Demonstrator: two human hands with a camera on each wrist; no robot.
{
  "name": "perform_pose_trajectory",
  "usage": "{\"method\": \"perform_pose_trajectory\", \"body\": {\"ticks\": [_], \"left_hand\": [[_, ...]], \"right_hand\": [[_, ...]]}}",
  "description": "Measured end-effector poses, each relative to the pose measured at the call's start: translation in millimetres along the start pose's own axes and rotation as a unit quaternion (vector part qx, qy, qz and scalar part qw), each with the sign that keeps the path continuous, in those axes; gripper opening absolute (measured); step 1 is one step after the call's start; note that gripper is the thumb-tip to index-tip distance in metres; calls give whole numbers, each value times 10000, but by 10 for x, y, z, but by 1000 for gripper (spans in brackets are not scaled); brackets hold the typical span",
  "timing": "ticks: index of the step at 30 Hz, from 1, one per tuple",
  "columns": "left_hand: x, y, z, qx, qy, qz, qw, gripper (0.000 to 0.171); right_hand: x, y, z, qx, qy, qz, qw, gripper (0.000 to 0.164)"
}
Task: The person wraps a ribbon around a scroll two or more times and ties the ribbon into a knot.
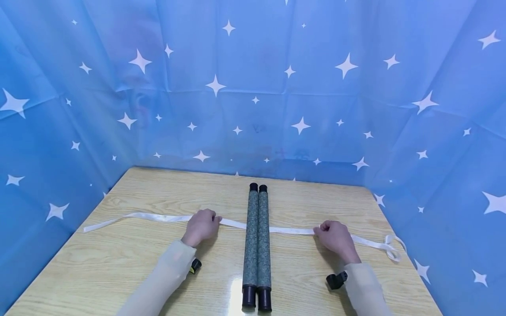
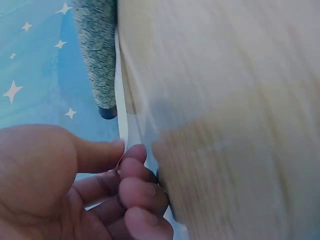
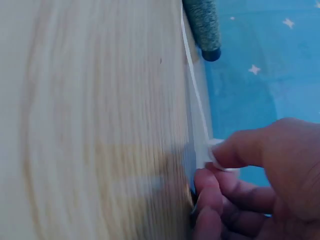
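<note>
A white ribbon (image 1: 294,231) runs crosswise over the table, passing beneath a scroll (image 1: 251,245) of two grey-green rolls with dark end caps that lie side by side. To the left of the rolls, my left hand (image 1: 202,227) pinches the ribbon between thumb and forefinger, as the left wrist view shows close up. My right hand (image 1: 335,239) pinches it on the other side; in the right wrist view the ribbon (image 3: 196,90) leads from thumb and finger toward the rolls. Where the ribbon goes under the scroll it is hidden.
The ribbon's left tail lies out toward the left edge of the wooden table (image 1: 99,263). Its right tail ends in a loose loop (image 1: 391,250) at the right edge. A blue curtain (image 1: 257,66) with white stars hangs behind and at both sides.
</note>
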State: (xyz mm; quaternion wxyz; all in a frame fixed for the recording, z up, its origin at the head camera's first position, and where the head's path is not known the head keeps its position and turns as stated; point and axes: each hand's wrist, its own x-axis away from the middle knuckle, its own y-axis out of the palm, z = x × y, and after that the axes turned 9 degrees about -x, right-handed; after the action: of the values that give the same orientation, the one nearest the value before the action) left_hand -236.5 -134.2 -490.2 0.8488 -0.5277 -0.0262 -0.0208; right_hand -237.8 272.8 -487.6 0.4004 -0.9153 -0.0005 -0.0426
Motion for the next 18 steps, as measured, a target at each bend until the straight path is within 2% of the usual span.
{"method": "perform_pose_trajectory", "body": {"ticks": [4, 7, 12, 16, 18], "left_hand": [[-13, 7, 16, 399, -13, 267, 9988, 45], [-25, 3, 35, 699, 33, 548, 9960, 41], [-55, -7, 73, 1134, 147, 1042, 9880, 25], [-95, -15, 105, 1529, 351, 1390, 9778, 7], [-119, -18, 126, 1803, 457, 1465, 9716, 8]], "right_hand": [[-11, 20, -12, -748, 177, 252, 9967, 22], [-27, 34, -38, -1476, 263, 366, 9880, 21], [-52, 53, -116, -2674, 266, 387, 9624, 23], [-71, 72, -194, -3348, 74, 261, 9419, 29], [-79, 85, -224, -3561, 5, 196, 9342, 33]]}}
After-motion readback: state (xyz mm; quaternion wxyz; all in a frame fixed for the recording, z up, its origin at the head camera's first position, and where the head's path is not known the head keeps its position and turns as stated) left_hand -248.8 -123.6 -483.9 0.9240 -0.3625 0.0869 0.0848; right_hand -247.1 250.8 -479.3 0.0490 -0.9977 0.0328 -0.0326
